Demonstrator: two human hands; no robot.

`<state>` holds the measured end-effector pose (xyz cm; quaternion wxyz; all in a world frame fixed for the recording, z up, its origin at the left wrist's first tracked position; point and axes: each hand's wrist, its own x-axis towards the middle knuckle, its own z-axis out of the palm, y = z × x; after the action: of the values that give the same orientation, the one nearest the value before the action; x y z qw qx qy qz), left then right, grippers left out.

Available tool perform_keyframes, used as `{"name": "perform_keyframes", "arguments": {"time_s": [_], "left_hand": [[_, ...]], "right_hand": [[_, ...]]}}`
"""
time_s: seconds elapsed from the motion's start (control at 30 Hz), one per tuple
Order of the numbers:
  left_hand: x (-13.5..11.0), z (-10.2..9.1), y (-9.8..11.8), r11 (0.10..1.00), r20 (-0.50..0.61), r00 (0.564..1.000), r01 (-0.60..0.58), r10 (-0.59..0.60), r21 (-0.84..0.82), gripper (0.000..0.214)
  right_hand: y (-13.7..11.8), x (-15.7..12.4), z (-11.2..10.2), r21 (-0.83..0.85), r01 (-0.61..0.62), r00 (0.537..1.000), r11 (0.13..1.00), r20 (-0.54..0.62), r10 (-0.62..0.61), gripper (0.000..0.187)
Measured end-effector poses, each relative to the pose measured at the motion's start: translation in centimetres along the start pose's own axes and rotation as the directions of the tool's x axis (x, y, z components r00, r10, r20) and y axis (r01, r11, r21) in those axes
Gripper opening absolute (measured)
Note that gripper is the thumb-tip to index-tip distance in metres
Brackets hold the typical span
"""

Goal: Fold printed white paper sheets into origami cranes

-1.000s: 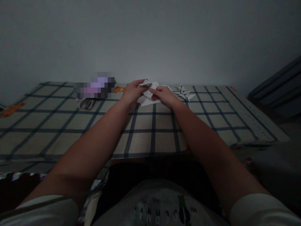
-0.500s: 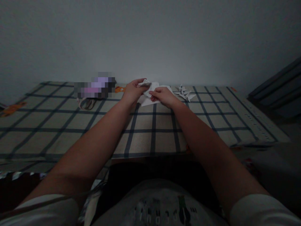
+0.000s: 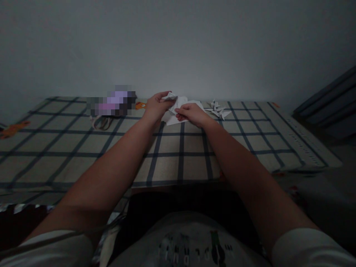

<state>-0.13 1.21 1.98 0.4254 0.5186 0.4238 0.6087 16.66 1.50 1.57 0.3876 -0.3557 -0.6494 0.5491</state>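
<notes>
A partly folded sheet of white paper (image 3: 172, 107) is held up between both hands over the far part of the table. My left hand (image 3: 156, 106) grips its left side, thumb and fingers closed on the creased edge. From the right, my right hand (image 3: 192, 113) pinches the lower part of the same paper with thumb and forefinger. Beneath the hands lies a flat white sheet (image 3: 171, 120), partly covered by them. Right of my right hand sit folded paper cranes (image 3: 219, 110), close together; their exact number is hard to make out.
A checked tablecloth (image 3: 167, 163) covers the table, which meets a plain wall (image 3: 178, 48). At the back left lies a blurred purple object (image 3: 115, 103) with a loop of strap or cord (image 3: 101, 122) before it. A dark slatted object (image 3: 330, 104) stands at the far right.
Both hands keep hold of the folded paper and have shifted only very slightly. The cranes and the flat sheet stay in place.
</notes>
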Motion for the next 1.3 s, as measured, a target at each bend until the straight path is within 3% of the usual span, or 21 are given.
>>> {"name": "perform_keyframes", "arguments": {"time_s": [0.17,0.33,0.43,0.53,0.7,0.9,1.03,1.17,1.3], "left_hand": [[0.0,0.0,0.1,0.999,-0.034,0.999,-0.007,0.005,-0.036,0.054],[-0.3,0.1,0.8,0.995,-0.043,0.996,0.075,-0.077,-0.064,0.053],[-0.6,0.1,1.3,0.988,0.001,0.991,0.130,-0.131,-0.085,0.052],[-0.9,0.2,1.4,0.982,0.054,0.985,0.167,-0.163,-0.084,0.054],[-1.3,0.5,1.5,0.983,0.058,0.981,0.186,-0.185,-0.012,0.065],[-1.4,0.7,1.6,0.983,0.093,0.982,0.172,-0.166,-0.062,0.069],[-1.0,0.5,0.8,0.992,0.104,0.987,0.125,-0.124,-0.003,0.071],[-0.7,0.3,0.3,0.997,0.103,0.993,0.057,-0.062,0.053,0.069],[-0.8,0.3,0.3,0.996,0.123,0.990,0.061,-0.068,0.058,0.065]], "right_hand": [[-0.3,-0.3,0.4,0.035,0.020,1.000,0.999,0.003,-0.020,0.025],[0.0,0.1,0.0,0.023,0.023,0.999,0.999,0.025,-0.023,0.026],[0.4,0.7,-0.6,0.023,0.066,0.993,0.998,-0.096,-0.064,0.034],[0.6,1.2,-1.0,0.017,0.154,0.962,0.988,-0.232,-0.146,0.027],[0.3,0.9,-0.9,-0.025,0.218,0.954,0.976,-0.205,-0.218,0.024],[0.2,0.8,-1.2,-0.065,0.201,0.960,0.977,-0.188,-0.210,0.011],[0.6,1.2,-1.4,-0.116,0.181,0.964,0.977,-0.177,-0.199,0.009],[0.6,1.2,-1.0,-0.021,0.163,0.972,0.986,-0.168,-0.164,0.014],[0.4,1.0,-0.5,0.070,0.155,0.977,0.986,-0.156,-0.142,0.027]]}}
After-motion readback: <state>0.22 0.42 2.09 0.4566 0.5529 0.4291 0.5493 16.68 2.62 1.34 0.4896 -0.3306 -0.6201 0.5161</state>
